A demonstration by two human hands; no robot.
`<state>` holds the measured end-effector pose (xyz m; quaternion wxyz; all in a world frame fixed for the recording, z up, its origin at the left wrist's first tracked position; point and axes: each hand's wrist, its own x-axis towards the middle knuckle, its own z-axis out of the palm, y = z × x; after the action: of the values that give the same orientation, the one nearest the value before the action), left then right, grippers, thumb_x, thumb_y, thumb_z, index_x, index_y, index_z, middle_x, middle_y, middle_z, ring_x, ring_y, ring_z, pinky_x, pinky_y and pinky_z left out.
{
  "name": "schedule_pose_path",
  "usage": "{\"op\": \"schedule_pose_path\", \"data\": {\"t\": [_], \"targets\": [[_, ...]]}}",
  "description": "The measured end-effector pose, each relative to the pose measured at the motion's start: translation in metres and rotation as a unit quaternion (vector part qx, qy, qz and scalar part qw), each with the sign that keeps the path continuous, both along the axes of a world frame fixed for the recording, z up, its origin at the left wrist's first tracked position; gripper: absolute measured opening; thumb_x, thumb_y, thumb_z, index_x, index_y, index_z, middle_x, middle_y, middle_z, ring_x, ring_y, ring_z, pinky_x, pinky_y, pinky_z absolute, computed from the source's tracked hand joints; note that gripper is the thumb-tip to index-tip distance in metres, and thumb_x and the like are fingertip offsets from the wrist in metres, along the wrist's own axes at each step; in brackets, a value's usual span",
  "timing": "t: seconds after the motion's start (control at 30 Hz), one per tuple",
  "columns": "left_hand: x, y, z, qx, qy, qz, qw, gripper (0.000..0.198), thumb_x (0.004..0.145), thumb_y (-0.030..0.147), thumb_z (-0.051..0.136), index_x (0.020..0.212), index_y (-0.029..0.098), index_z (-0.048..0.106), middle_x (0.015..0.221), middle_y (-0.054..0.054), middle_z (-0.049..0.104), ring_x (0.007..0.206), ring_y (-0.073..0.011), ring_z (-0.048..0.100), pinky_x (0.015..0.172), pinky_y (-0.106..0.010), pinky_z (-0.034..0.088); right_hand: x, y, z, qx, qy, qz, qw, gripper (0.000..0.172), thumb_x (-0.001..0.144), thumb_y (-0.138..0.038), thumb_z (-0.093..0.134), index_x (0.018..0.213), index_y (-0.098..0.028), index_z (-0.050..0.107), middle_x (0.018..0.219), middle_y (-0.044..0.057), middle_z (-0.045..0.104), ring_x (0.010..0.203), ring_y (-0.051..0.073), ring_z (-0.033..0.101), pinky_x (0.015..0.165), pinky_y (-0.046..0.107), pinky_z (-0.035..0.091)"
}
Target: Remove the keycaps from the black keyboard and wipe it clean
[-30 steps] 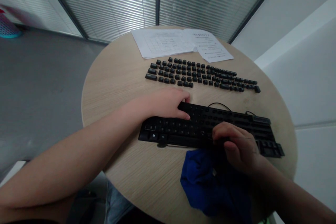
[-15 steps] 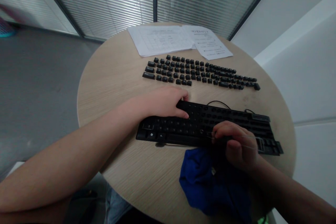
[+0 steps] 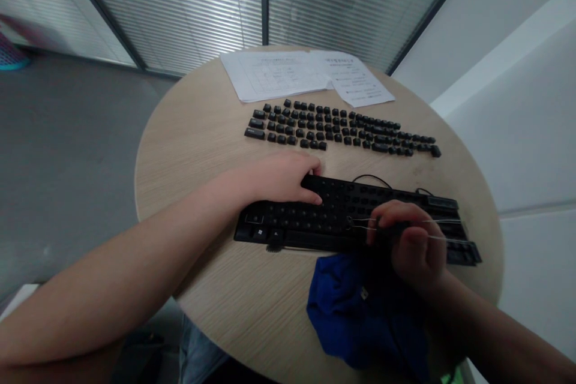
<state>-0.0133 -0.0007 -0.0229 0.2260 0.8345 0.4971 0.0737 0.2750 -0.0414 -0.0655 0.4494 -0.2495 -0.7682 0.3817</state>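
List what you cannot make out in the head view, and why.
Head view:
White printed paper sheets: lettering blurred.
Small black keycaps: most markings too small.
Thin silvery wire tool: middle hidden by the bare right hand.
Turquoise-based lattice bin: cut off by left edge.

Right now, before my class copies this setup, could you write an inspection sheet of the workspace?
Surface: round wooden table.
Job's things: black keyboard, many keys off; loose keycaps in rows beyond it.
Clutter: printed papers near the far edge; blue cloth on the near side.
Hands: left hand on the keyboard; right hand holding a two-wired tool.
Cables: black cable looping behind the keyboard; plug on the cloth.
Surroundings: blinds, white wall, grey floor.
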Motion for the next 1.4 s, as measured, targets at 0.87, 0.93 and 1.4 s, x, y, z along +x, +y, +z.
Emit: {"op": "schedule_pose_path", "data": {"t": [0.87,0.93,1.4], "targets": [[-0.002,-0.003,0.002,-0.234,-0.452,-0.016,0.861,0.022,0.081,0.03,0.082,0.098,0.016,0.078,0.068,0.004,0.066,0.057,-0.0088,0.058,0.055,-0.021,0.047,-0.038,0.021,0.039,-0.19,0.127,0.041,0.973,0.024,0.109,-0.037,0.059,0.104,-0.03,0.081,0.102,0.002,0.078,0.097,0.021,0.079,0.08,0.033,0.07],[-0.001,-0.005,0.001,-0.234,-0.438,-0.004,0.868,0.024,0.079,0.032,0.084,0.097,0.016,0.078,0.068,0.003,0.067,0.059,-0.0094,0.059,0.057,-0.022,0.047,-0.033,0.018,0.036,-0.166,0.106,0.046,0.979,0.025,0.11,-0.035,0.055,0.108,-0.031,0.08,0.106,0.003,0.079,0.099,0.02,0.078,0.085,0.032,0.068],[-0.007,-0.002,0.0,-0.208,-0.42,0.051,0.882,0.029,0.077,0.035,0.085,0.099,0.017,0.078,0.069,0.002,0.07,0.062,-0.0115,0.061,0.06,-0.025,0.045,-0.007,0.011,0.045,0.005,0.044,-0.026,0.999,0.042,0.113,-0.042,0.038,0.102,-0.028,0.075,0.1,0.007,0.076,0.084,0.023,0.075,0.072,0.037,0.062]]}}
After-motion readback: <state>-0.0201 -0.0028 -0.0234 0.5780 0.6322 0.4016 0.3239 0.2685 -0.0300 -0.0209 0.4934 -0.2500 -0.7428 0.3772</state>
